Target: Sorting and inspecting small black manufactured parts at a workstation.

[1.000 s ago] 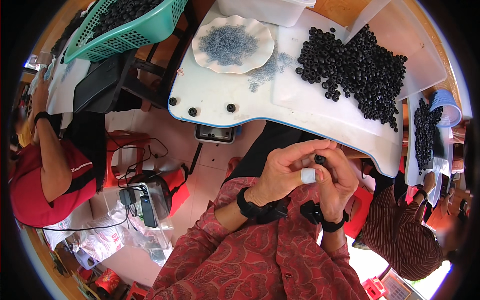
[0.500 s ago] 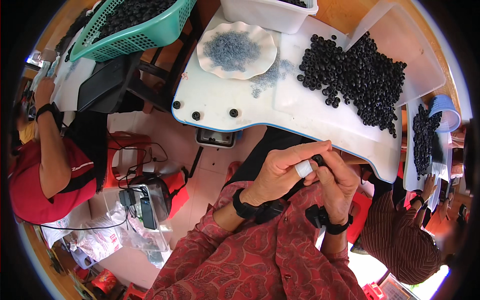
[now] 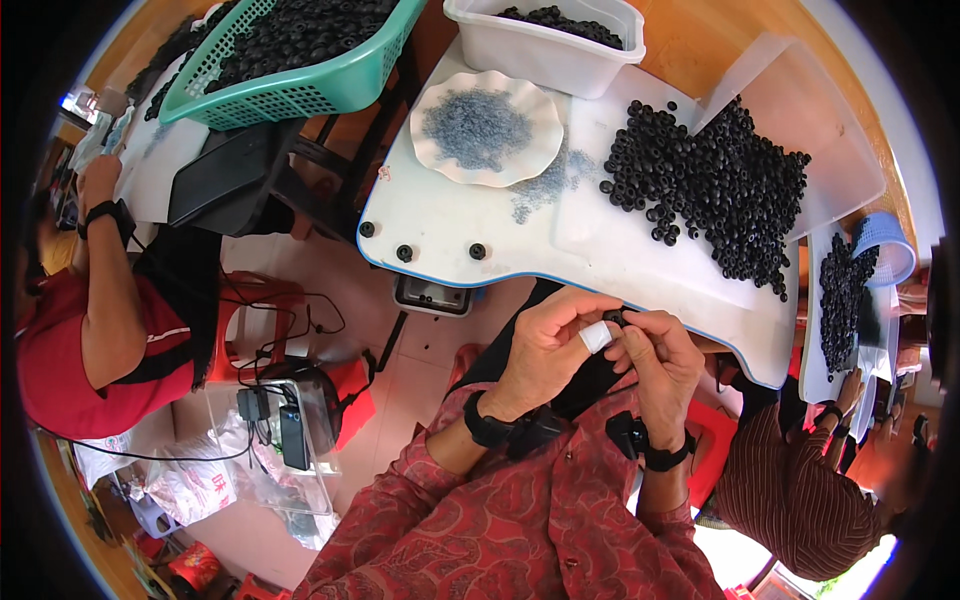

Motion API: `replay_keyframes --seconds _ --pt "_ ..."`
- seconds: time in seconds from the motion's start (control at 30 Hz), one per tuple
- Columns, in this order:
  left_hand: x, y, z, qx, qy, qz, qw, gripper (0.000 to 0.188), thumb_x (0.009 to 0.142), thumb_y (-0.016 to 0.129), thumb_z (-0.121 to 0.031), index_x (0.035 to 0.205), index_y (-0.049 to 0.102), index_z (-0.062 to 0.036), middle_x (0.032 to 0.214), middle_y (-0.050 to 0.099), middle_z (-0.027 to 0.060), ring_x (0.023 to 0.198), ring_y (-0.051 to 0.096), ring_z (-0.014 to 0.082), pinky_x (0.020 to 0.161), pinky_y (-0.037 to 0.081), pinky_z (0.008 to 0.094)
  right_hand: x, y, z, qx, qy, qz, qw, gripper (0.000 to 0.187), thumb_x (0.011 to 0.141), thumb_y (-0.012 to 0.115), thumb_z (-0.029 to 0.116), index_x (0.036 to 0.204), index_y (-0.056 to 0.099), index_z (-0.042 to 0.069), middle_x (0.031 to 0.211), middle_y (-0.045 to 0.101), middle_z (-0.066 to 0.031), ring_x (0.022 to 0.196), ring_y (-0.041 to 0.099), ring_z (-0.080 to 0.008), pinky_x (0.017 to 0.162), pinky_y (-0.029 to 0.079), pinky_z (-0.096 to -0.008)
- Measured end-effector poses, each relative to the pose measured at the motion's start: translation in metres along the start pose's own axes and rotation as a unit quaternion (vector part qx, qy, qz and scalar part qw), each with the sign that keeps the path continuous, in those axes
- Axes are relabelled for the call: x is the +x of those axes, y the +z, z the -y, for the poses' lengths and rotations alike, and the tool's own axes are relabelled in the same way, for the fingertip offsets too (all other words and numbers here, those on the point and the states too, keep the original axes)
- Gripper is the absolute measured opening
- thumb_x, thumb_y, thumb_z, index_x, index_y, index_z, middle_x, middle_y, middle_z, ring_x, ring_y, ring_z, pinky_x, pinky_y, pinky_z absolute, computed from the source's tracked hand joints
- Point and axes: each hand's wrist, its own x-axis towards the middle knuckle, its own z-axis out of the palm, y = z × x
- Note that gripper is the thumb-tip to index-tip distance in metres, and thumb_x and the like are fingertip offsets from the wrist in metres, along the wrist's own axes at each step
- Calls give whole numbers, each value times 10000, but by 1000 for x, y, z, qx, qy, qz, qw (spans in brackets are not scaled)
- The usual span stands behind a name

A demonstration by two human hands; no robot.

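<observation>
My left hand [image 3: 545, 350] and my right hand [image 3: 655, 368] meet just off the table's front edge, fingertips together. Between them they pinch a small black ring-shaped part [image 3: 615, 318], partly covered by the fingers. A white wrap [image 3: 597, 337] goes round one finger of my left hand. Beyond my hands, a large heap of black ring-shaped parts [image 3: 735, 190] is spread over the white table [image 3: 440, 222]. A scalloped white plate [image 3: 549, 128] holds many tiny clear bits, with more scattered beside it. Three single black parts, one of them here [image 3: 477, 251], stand at the left edge.
At the back are a white bin [image 3: 550, 52] and a green basket [image 3: 300, 103], both holding black parts. A clear tub [image 3: 840, 150] lies tipped by the heap. People sit to the left [image 3: 110, 330] and right [image 3: 800, 480]. A red stool [image 3: 250, 290] and cables are at lower left.
Both hands have shifted slightly left in the picture, still pinching the small black part, which shows less between the fingertips. The table and its contents appear lower as the view tilts.
</observation>
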Motion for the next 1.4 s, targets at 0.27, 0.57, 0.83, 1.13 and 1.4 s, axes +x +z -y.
replay_keyframes --seconds 0.27,0.57,0.83,1.13,1.4 --pt "13 -18 8 -130 -87 -91 983 279 952 596 24 1230 621 32 1047 669 114 893 693 169 766 622 300 34 4 -22 -82 29 -27 996 127 957 631 40 1071 654 -10 864 650 -33 702 608 -71 626 499 -204" --pt "14 -33 9 -174 -106 -121 971 315 982 554 6 1293 592 34 1104 664 142 943 698 212 837 611 340 84 3 -54 -280 -87 -70 953 115 879 693 12 986 730 -7 837 596 -60 685 561 -127 616 446 -275" --pt "15 -35 11 -149 -99 -122 976 310 984 541 16 1288 600 37 1129 656 142 959 696 223 857 606 344 86 3 -64 -325 -114 -124 931 197 888 667 1 1081 707 -5 836 610 -85 685 591 -150 606 468 -295" --pt "24 -28 10 212 72 -129 966 293 901 588 78 1164 683 -8 1033 671 100 870 685 217 737 574 298 50 38 -36 13 97 32 995 328 1068 479 217 1188 645 -38 993 684 -85 670 583 -67 543 445 -197" --pt "31 -27 4 408 229 -116 876 379 793 603 127 1125 701 -28 1006 659 119 897 639 274 757 531 342 64 29 -42 180 152 57 970 216 1026 554 139 1088 681 -25 936 670 -49 739 607 -88 589 466 -208"
